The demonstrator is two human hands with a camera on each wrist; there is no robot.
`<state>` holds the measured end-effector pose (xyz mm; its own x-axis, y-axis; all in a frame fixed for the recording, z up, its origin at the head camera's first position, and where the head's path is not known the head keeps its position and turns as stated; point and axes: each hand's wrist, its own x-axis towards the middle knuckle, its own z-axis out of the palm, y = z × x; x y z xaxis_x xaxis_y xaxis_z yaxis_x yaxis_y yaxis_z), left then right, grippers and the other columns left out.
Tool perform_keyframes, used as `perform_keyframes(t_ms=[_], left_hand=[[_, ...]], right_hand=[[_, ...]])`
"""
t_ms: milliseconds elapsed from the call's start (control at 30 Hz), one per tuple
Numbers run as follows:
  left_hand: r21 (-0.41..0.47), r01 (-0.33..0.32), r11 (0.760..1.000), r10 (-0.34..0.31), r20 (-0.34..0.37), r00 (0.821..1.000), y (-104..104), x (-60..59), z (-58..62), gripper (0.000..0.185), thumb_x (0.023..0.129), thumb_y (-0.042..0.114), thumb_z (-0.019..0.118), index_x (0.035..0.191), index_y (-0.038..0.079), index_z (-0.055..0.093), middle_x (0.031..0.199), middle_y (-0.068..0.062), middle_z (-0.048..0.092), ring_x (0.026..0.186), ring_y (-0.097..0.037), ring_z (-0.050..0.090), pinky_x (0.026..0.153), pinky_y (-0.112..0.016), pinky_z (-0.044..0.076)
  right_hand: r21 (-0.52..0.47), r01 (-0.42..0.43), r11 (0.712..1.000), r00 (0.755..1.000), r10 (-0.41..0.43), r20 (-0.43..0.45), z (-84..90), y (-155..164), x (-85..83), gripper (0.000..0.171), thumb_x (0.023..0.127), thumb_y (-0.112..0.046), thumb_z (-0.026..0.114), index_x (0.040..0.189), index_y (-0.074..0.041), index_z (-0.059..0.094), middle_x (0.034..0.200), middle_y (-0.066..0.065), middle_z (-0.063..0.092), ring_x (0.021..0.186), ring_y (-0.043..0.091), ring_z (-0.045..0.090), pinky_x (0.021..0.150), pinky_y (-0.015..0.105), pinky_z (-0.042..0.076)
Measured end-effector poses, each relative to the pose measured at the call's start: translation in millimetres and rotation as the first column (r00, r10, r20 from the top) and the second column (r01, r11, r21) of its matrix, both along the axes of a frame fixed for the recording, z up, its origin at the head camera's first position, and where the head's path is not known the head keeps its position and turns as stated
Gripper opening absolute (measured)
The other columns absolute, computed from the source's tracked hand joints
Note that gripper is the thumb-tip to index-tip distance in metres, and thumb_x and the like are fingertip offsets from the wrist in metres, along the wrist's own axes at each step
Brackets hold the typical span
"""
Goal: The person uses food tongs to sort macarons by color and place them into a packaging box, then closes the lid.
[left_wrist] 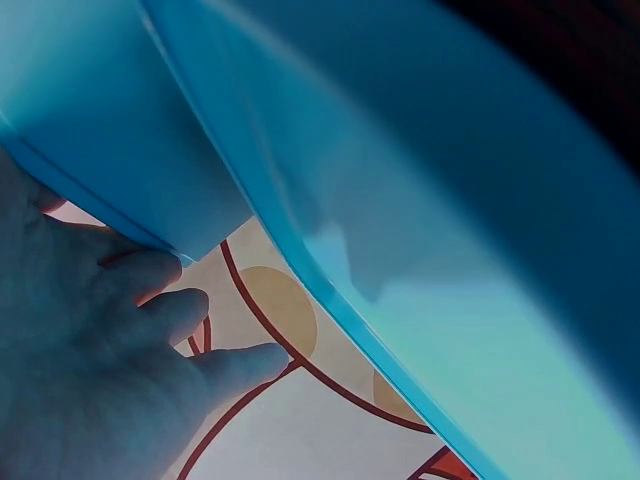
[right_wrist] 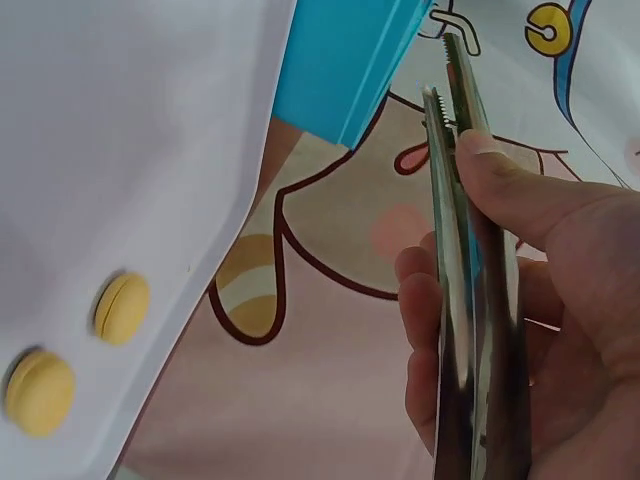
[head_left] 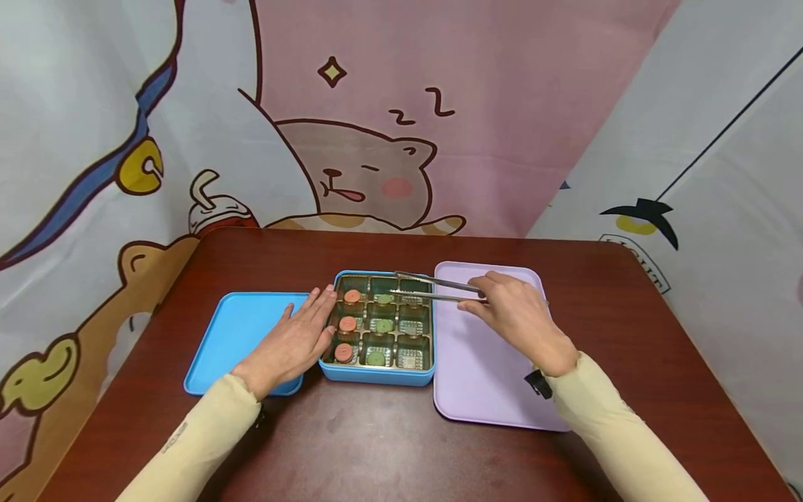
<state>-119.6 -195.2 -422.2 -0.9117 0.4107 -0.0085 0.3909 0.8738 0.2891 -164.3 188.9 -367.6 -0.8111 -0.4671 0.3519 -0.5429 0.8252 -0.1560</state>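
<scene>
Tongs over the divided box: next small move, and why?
I'd probably lift the tongs clear and have the right hand carry them toward the yellow macarons on the purple tray. The tips look parted and empty; the box has pink macarons in its left column, green macarons in its middle one, and none showing in its right.

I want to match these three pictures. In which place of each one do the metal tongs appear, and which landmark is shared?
Head: the metal tongs are just right of and below the centre, in the right hand, tips over the blue box.
Left wrist: not in this picture.
Right wrist: right of centre, running up from the bottom edge.
Shared landmark: the cartoon-print cloth, visible in all three.
</scene>
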Motion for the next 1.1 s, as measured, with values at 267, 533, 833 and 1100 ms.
perform_keyframes(t_ms=[267,533,833,1100], left_hand=[[-0.001,0.004,1.000,-0.004,-0.005,1.000,0,1.1,0.3,0.064,0.112,0.033,0.039,0.165,0.002,0.020,0.172,-0.013,0.017,0.158,-0.034,0.014,0.118,-0.069,0.020],[-0.006,0.005,1.000,-0.005,0.004,1.000,0,0.5,0.7,0.064,0.113,0.034,0.038,0.165,0.003,0.019,0.172,-0.013,0.015,0.158,-0.033,0.012,0.119,-0.068,0.020],[-0.005,0.003,1.000,-0.003,0.016,1.000,0,0.0,1.0,0.064,0.113,0.033,0.038,0.165,0.003,0.019,0.172,-0.012,0.016,0.158,-0.034,0.012,0.119,-0.068,0.019],[0.001,0.000,1.000,0.000,0.002,1.000,0,1.3,2.6,0.063,0.112,0.031,0.039,0.165,0.001,0.021,0.171,-0.014,0.019,0.158,-0.034,0.014,0.118,-0.070,0.020]], right_hand=[[-0.057,0.038,0.998,0.999,-0.040,-0.024,7.6,26,17.8,0.036,0.085,-0.035,0.086,0.106,-0.007,0.075,0.090,0.003,0.072,0.071,0.016,0.062,0.053,0.037,0.048],[-0.094,0.065,0.993,0.994,-0.073,-0.087,12.4,55,35.1,0.040,0.077,-0.029,0.092,0.105,-0.006,0.075,0.079,-0.002,0.060,0.064,0.012,0.052,0.051,0.031,0.042],[-0.107,0.108,0.988,0.993,-0.112,-0.035,10.9,84,45.3,0.047,0.076,-0.026,0.094,0.112,-0.004,0.074,0.085,-0.003,0.064,0.071,0.010,0.055,0.056,0.032,0.046],[-0.098,0.155,0.983,0.987,-0.150,0.056,1.5,105,49.1,0.049,0.076,-0.022,0.094,0.116,-0.004,0.072,0.090,0.001,0.067,0.076,0.014,0.065,0.062,0.036,0.056]])
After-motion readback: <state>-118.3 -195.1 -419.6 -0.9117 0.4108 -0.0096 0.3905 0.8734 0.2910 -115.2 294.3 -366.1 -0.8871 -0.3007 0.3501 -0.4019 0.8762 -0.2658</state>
